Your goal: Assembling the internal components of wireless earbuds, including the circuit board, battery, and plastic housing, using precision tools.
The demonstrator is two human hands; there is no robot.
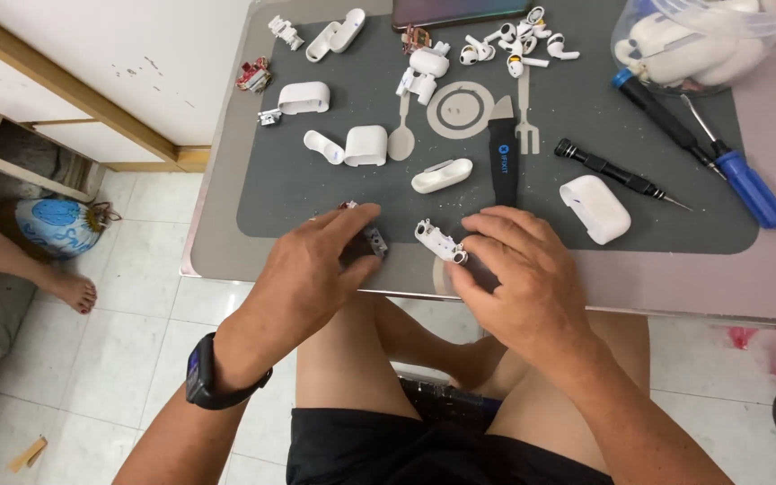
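bare mat [316, 193] ahead, pry tool [503, 153] blocking

Small table [765, 287] with pale pinkish top and rounded corners, seen from above. Dark grey work mat [316, 193] covers most of it. On the mat: white earbud-case shells [365, 145] and halves scattered left and centre, loose white earbuds [518, 45] near the far edge, a black flat pry tool [502, 157], a slim black screwdriver [617, 172], two blue-handled screwdrivers [747, 184] at right, a closed white case [595, 208]. Clear plastic bag [693, 40] of white parts in far right corner. Dark phone [460, 11] at the far edge. Small white inner frame [440, 241] at the near edge.
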